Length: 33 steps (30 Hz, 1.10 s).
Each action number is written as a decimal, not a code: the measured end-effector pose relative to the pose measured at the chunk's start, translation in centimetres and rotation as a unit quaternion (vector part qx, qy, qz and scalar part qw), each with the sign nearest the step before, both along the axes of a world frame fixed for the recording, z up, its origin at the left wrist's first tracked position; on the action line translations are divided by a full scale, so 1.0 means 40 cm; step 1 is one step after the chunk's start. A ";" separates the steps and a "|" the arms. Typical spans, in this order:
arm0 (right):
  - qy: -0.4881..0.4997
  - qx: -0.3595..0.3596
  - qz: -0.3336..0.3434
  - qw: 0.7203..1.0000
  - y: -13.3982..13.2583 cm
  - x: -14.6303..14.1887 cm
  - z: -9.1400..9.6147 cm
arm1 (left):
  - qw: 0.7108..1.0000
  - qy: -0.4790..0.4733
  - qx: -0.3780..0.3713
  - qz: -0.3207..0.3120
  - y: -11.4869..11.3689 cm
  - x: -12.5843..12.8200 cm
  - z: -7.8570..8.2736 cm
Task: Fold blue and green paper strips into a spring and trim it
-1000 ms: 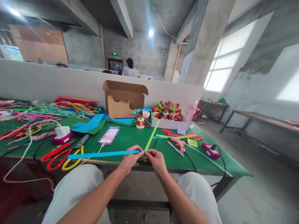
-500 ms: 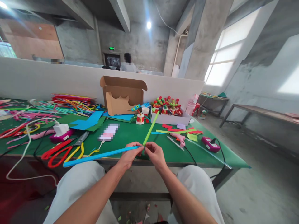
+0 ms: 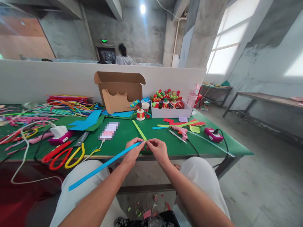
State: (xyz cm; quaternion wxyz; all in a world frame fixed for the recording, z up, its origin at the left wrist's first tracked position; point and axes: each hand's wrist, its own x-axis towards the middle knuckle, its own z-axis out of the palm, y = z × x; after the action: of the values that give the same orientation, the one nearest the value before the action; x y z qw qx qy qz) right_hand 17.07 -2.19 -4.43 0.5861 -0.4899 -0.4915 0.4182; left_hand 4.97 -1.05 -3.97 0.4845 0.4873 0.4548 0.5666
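Observation:
My left hand (image 3: 134, 150) and my right hand (image 3: 157, 151) meet just above the table's front edge, fingertips pinched together. Between them is the joint of two paper strips. The long blue paper strip (image 3: 106, 165) slants down to the left from my left hand, over my left forearm and knee. A light green paper strip (image 3: 139, 130) points up and away from the fingertips, at an angle to the blue one. Where the strips meet is mostly covered by my fingers. My right fingertips pinch the joined end; which strip they press on is hard to make out.
Red-handled scissors (image 3: 60, 154), a phone (image 3: 109, 130) and a power block (image 3: 59, 137) lie left on the green table (image 3: 123, 146). A pink glue gun (image 3: 181, 131), paper scraps and another power block (image 3: 213, 135) are right. Behind stand a cardboard box (image 3: 118, 88) and a white box (image 3: 171, 113) of paper figures.
The green strip has swung from leaning right to leaning left. The blue strip's free end has dropped lower. My hands stay pinched together, and the view has shifted slightly.

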 end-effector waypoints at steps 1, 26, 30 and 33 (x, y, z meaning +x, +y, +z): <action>-0.001 -0.001 -0.001 1.000 0.000 0.001 0.000 | 1.000 0.008 -0.001 0.001 -0.001 0.001 0.001; 0.104 -0.053 0.075 0.990 0.016 0.014 -0.007 | 0.995 0.089 0.009 -0.033 -0.005 -0.017 0.020; 0.103 -0.046 0.079 0.990 0.016 0.013 -0.007 | 0.998 0.049 -0.001 -0.047 -0.002 -0.021 0.009; 0.100 -0.040 0.081 0.991 0.014 0.013 -0.006 | 0.998 0.025 -0.004 -0.063 0.001 -0.023 0.002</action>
State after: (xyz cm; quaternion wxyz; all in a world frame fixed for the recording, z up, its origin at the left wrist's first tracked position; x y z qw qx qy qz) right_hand 17.58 -1.62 -4.69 0.5765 -0.4277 -0.4512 0.5302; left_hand 4.04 -1.01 -3.90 0.5094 0.5271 0.4378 0.5206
